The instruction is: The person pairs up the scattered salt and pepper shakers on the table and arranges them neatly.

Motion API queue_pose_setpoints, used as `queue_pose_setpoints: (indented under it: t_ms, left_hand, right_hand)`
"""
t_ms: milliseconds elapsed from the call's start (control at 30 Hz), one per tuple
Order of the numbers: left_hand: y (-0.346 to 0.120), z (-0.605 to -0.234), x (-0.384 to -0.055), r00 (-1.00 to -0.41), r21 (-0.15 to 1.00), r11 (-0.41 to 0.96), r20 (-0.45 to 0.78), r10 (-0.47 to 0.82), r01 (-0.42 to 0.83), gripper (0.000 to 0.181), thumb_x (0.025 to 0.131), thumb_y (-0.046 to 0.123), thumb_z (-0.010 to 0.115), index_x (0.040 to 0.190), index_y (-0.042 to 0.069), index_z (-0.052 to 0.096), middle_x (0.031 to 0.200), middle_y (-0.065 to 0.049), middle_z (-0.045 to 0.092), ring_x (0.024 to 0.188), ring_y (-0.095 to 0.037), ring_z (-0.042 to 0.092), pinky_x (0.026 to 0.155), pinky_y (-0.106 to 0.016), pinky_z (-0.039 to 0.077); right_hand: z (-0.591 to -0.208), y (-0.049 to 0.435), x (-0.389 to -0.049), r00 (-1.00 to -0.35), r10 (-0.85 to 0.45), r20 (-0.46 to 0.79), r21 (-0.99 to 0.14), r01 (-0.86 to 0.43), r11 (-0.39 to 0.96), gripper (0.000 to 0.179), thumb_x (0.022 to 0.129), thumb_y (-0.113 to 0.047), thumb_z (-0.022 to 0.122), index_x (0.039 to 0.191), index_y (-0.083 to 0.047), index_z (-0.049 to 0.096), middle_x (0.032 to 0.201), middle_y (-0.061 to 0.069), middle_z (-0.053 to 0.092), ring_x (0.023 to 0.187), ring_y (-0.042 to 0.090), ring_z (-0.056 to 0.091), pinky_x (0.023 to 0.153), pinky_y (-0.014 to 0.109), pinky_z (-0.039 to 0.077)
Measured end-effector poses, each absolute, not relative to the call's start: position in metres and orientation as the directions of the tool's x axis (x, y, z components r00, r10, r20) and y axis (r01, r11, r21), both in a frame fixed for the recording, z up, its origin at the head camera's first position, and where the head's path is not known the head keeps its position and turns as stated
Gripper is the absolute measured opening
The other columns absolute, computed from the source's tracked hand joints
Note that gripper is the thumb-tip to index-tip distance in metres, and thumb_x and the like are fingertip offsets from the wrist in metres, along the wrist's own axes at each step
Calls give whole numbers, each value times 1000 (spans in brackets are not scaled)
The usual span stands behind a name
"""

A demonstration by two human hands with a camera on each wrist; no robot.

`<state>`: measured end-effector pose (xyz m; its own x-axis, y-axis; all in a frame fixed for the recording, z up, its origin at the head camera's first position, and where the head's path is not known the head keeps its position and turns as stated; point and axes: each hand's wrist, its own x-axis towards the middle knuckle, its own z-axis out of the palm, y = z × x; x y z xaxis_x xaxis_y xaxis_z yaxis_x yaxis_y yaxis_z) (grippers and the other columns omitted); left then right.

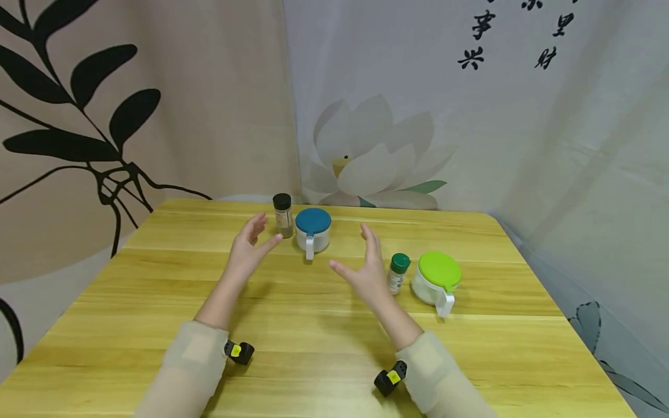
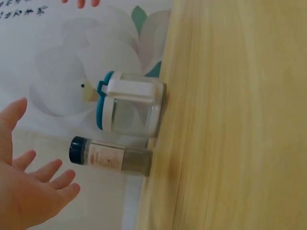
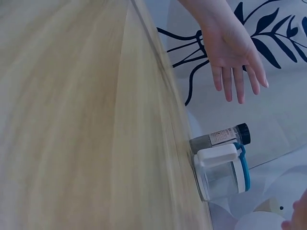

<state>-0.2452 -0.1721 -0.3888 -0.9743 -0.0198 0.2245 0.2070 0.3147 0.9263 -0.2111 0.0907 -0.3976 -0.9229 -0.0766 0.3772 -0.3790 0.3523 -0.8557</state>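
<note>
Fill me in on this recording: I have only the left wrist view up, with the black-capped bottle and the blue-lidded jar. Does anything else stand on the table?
Observer: Yes, the head view shows a jar with a lime-green lid on the table.
Operator: Is it by itself there?
Observer: No, a green-capped bottle stands upright beside it, to its left in the picture.
Operator: I catch only fingertips at my top edge. Is that hand holding anything?
Observer: No, the right hand is empty, its thumb apart from its fingers.
</note>
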Motion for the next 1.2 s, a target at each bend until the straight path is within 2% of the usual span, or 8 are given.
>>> queue_pose_setpoints:
  t_ms: [333,667,1033,1200]
  left_hand:
    - [-180,-392,-263,-976,923,333,215,-25,195,77,90,27,70,151,8,27,149,-17,34,136,-34,30,112,-44,20]
    - [-185,-394,-279,-979,917,360,201,-37,175,79,90,30,69,152,9,25,149,-16,33,137,-34,29,112,-45,20]
    - [-185,-395,-294,-984,929,347,164,-65,132,79,90,32,69,153,15,24,149,-14,34,137,-32,28,109,-50,26]
    - [-183,-395,-299,-984,933,335,163,-67,132,80,89,34,70,152,16,25,149,-13,34,137,-32,28,108,-48,28]
  right_hand:
    - [-392,81,-227,-924,-101,368,-853,-379,358,96,80,-46,75,153,-21,17,151,7,24,136,25,25,104,59,28]
    - [-390,71,-241,-943,-109,316,-890,-334,310,93,83,-31,76,153,-17,17,152,8,24,137,29,25,104,59,27]
    - [-399,60,-261,-960,-94,264,-908,-281,312,96,81,-35,78,153,-18,17,152,8,23,137,30,24,104,55,29]
    - [-404,56,-268,-965,-93,244,-917,-260,303,96,81,-34,77,153,-15,17,153,7,21,138,29,24,105,53,29]
